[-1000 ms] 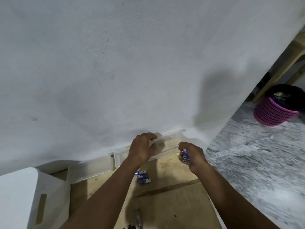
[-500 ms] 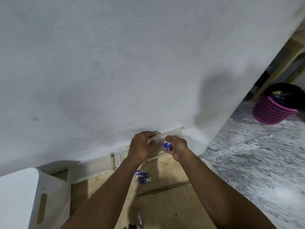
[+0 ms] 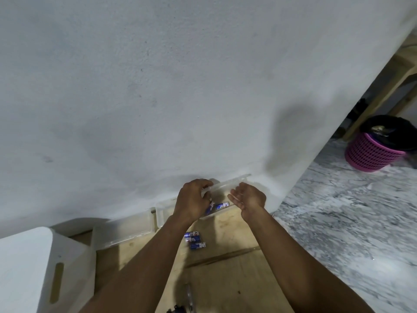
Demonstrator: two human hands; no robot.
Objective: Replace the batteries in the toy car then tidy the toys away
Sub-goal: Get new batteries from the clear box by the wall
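Note:
A clear plastic box (image 3: 228, 186) stands tilted against the wall at the far end of the wooden table (image 3: 225, 272). My left hand (image 3: 194, 201) grips its near rim. My right hand (image 3: 247, 196) hovers palm up over the box mouth, fingers spread and empty. Blue batteries (image 3: 222, 206) lie inside the box, seen through its wall. Three more blue batteries (image 3: 194, 240) lie on the table below my left wrist. The toy car is out of sight.
A second clear container (image 3: 126, 229) sits left of the box against the wall. A white bin with a slot handle (image 3: 42, 267) fills the lower left. A screwdriver (image 3: 189, 297) lies at the bottom edge. A pink basket (image 3: 372, 154) stands on the marble floor, right.
My right hand carried the blue batteries leftward to the box and released them; they now lie inside it and the hand is empty. My left hand stayed on the rim.

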